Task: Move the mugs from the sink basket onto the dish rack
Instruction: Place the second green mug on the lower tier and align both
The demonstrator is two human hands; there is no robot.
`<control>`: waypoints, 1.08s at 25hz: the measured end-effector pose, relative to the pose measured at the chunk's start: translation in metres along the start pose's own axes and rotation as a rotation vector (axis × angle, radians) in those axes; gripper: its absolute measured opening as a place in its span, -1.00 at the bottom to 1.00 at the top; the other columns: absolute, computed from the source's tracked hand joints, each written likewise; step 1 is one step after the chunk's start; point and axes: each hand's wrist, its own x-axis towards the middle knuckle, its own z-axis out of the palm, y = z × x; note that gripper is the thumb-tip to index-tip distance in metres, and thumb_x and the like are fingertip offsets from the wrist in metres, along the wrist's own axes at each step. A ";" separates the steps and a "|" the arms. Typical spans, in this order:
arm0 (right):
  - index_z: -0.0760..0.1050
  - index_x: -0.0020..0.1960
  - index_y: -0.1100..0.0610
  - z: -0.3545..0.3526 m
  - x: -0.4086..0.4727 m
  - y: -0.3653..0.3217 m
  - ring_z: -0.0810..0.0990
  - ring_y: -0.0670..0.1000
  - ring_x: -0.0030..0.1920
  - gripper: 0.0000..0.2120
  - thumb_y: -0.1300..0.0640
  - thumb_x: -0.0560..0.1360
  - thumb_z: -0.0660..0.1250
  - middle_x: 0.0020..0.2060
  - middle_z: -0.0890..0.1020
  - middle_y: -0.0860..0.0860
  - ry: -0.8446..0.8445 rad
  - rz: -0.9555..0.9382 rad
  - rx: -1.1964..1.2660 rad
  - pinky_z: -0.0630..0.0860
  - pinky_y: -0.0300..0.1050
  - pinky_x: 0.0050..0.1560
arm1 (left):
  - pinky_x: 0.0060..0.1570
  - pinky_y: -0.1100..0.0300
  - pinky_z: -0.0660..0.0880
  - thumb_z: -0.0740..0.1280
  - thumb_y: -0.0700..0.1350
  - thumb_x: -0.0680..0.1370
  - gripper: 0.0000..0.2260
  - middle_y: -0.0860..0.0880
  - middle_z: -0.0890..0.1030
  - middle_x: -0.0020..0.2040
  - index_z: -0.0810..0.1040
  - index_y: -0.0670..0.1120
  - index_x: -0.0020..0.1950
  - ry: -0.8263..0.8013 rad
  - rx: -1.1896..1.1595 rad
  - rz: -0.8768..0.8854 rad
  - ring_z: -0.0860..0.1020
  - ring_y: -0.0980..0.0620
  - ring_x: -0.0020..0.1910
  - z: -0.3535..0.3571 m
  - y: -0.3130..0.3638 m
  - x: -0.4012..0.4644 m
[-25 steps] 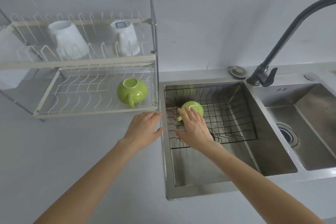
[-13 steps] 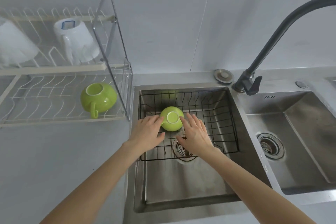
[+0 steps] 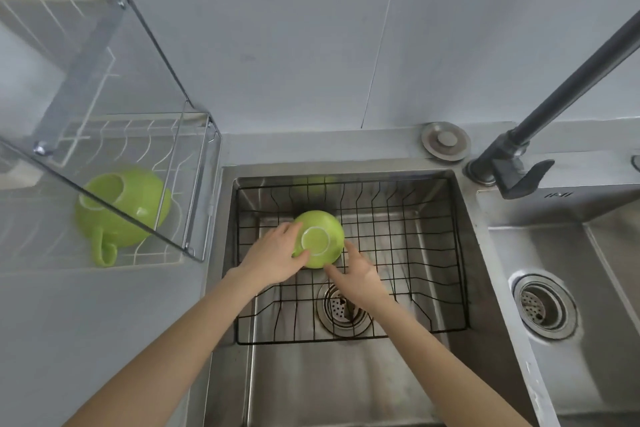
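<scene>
A green mug (image 3: pixel 320 237) lies upside down in the black wire sink basket (image 3: pixel 408 253), its pale base ring facing me. My left hand (image 3: pixel 275 256) wraps the mug's left side, thumb against its lower edge. My right hand (image 3: pixel 358 272) touches the mug's lower right side with spread fingers. A second green mug (image 3: pixel 121 208) lies upside down on the lower shelf of the white dish rack (image 3: pixel 145 149) at the left, its handle pointing toward me.
The basket sits in the left steel sink bowl, over its drain (image 3: pixel 341 308). A second bowl with a drain (image 3: pixel 543 308) lies to the right. A dark faucet (image 3: pixel 519 152) rises at the back right. The rack's metal frame (image 3: pixel 194 246) stands beside the sink's left edge.
Both hands have closed in on the green mug from either side. The view has moved right and closer to the sink, so the rack's upper shelf with the white mugs is out of sight.
</scene>
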 end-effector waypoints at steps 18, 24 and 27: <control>0.10 0.45 0.13 0.035 0.050 0.010 0.45 0.17 0.24 -0.43 0.04 0.53 0.22 0.30 0.40 0.21 0.148 0.233 0.448 0.33 -0.17 0.09 | 0.34 0.10 0.24 0.22 -0.08 0.54 -0.49 -0.20 0.24 0.41 0.13 -0.16 0.43 -0.001 -0.269 -0.084 0.30 -0.14 0.37 0.019 -0.004 0.056; 0.13 0.46 0.09 0.027 0.029 0.007 0.44 0.17 0.25 -0.45 0.02 0.53 0.21 0.25 0.46 0.18 0.190 0.223 0.423 0.39 -0.04 0.21 | 0.36 0.02 0.28 0.26 -0.06 0.51 -0.50 -0.17 0.29 0.37 0.19 -0.12 0.41 0.064 -0.331 -0.093 0.33 -0.13 0.35 0.016 0.007 0.039; 0.16 0.45 0.06 0.017 0.008 0.003 0.42 0.15 0.27 -0.47 0.02 0.53 0.20 0.25 0.45 0.16 0.195 0.206 0.414 0.35 -0.09 0.20 | 0.29 0.08 0.30 0.28 -0.03 0.49 -0.49 -0.16 0.29 0.35 0.21 -0.09 0.39 0.075 -0.366 -0.097 0.34 -0.11 0.32 0.010 0.011 0.017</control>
